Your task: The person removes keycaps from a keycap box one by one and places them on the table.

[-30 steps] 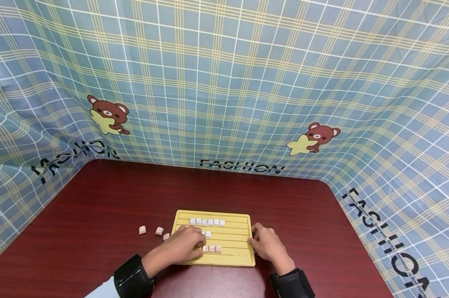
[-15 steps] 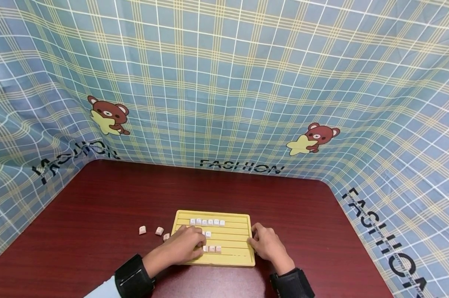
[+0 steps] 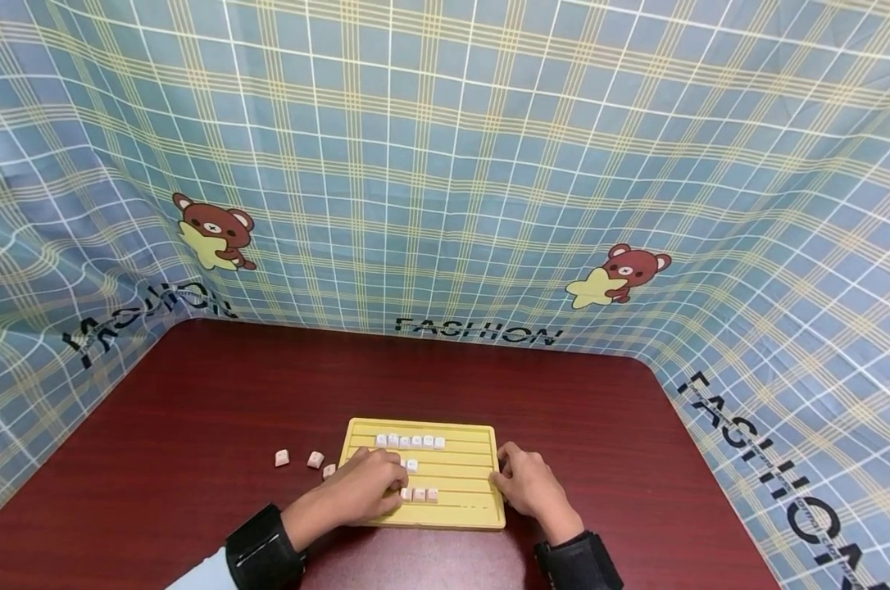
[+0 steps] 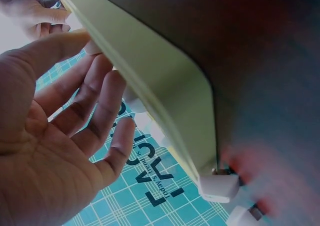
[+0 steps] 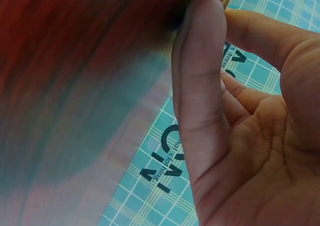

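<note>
A yellow ridged tray (image 3: 463, 469) lies on the table with rows of small keycaps. White keycaps (image 3: 417, 442) line its far groove, and a white keycap (image 3: 412, 465) shows in a middle one. Nearer the front stand pale pink keycaps (image 3: 420, 495). My left hand (image 3: 367, 485) reaches over the tray's left half. Its thumb and fingertips pinch at the left end of the pink row, on a keycap mostly hidden by the fingers. At the tray's right edge, my right hand (image 3: 531, 485) grips the rim, its thumb on the border and fingers along the side.
Left of the tray, loose pink keycaps lie on the dark red table (image 3: 216, 393): one keycap (image 3: 282, 458) farthest out, a second keycap (image 3: 315, 460), and a third keycap (image 3: 330, 470) close by the tray. A blue checked cloth (image 3: 430, 205) hangs around the back and sides.
Both hands, the tray and the keycaps keep their places; only the head view has shifted very slightly.
</note>
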The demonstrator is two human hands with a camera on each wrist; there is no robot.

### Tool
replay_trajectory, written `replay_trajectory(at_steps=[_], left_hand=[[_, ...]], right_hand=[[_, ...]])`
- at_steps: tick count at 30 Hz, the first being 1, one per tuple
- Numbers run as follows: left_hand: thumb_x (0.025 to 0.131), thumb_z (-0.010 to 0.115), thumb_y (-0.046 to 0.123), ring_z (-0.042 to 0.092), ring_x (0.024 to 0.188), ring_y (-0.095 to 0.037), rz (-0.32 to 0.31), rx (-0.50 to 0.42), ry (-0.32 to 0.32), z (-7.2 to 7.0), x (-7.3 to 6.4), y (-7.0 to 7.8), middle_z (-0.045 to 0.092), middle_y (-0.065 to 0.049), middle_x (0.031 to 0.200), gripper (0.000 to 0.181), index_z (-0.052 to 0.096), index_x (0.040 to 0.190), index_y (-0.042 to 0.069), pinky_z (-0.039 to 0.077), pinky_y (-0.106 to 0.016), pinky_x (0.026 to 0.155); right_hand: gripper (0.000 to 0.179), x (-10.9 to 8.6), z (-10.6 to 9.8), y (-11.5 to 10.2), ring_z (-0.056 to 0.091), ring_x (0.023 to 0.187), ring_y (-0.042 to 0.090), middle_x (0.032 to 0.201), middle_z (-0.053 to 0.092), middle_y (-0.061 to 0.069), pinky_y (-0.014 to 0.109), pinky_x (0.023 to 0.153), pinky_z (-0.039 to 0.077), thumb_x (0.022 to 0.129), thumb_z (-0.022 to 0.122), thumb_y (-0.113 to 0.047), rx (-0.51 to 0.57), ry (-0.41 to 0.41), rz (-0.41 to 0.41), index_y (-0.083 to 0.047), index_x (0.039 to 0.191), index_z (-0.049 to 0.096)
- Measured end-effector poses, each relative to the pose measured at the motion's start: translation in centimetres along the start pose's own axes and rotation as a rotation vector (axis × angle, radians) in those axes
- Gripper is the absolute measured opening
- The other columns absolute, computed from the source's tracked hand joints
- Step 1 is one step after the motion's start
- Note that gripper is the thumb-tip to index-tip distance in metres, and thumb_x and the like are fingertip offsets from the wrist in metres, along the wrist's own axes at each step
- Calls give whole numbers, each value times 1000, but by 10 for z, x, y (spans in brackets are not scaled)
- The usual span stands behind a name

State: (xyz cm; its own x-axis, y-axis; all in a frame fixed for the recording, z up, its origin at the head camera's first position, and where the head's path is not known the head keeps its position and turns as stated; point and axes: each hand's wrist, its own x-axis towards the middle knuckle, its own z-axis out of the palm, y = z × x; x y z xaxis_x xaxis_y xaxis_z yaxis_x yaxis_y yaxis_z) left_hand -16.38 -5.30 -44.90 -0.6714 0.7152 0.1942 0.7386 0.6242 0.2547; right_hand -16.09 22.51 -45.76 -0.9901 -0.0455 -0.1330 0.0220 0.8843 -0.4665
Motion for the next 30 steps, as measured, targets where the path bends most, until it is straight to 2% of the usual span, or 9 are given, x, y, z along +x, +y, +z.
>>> replay_trajectory(at_steps=[3, 9, 15, 22, 30], left_hand=[[78, 74, 14, 50, 68, -2, 3, -5, 3, 0, -1, -1, 55, 10, 70, 10, 66, 73, 17, 39, -27, 66], [79, 77, 20, 56, 72, -2, -12, -4, 48, -5, -3, -5, 62, 10, 75, 4, 72, 80, 19, 38, -24, 65], [81, 79, 26, 56, 73, -1, -75, 5, 93, -12, -8, -14, 65, 12, 79, 8, 74, 84, 20, 42, -30, 68], [82, 78, 24, 57, 75, -5, -152, 19, 94, -22, -19, -27, 67, 10, 83, 9, 73, 87, 19, 35, -29, 67], [83, 77, 21, 59, 79, -9, -222, -7, 109, -31, -29, -40, 65, 9, 82, 6, 74, 88, 18, 42, -38, 72]], right_hand=[[29, 0, 0, 0, 53, 60, 10, 78, 60, 1, 27, 54, 42, 90, 70, -19, 1, 0, 0, -6, 114, 60], [30, 0, 0, 0, 54, 61, 9, 79, 61, 1, 27, 55, 43, 90, 70, -20, -3, 5, -7, -6, 114, 59], [29, 0, 1, 1, 54, 61, 10, 79, 61, 1, 27, 55, 43, 91, 70, -20, 4, -2, 0, -6, 115, 59], [30, 0, 2, 1, 55, 60, 10, 78, 62, 1, 27, 55, 43, 91, 69, -19, 10, 0, -11, -5, 115, 59], [29, 0, 2, 1, 55, 61, 9, 77, 62, 0, 27, 55, 44, 90, 70, -18, 14, 14, -24, -5, 114, 60]])
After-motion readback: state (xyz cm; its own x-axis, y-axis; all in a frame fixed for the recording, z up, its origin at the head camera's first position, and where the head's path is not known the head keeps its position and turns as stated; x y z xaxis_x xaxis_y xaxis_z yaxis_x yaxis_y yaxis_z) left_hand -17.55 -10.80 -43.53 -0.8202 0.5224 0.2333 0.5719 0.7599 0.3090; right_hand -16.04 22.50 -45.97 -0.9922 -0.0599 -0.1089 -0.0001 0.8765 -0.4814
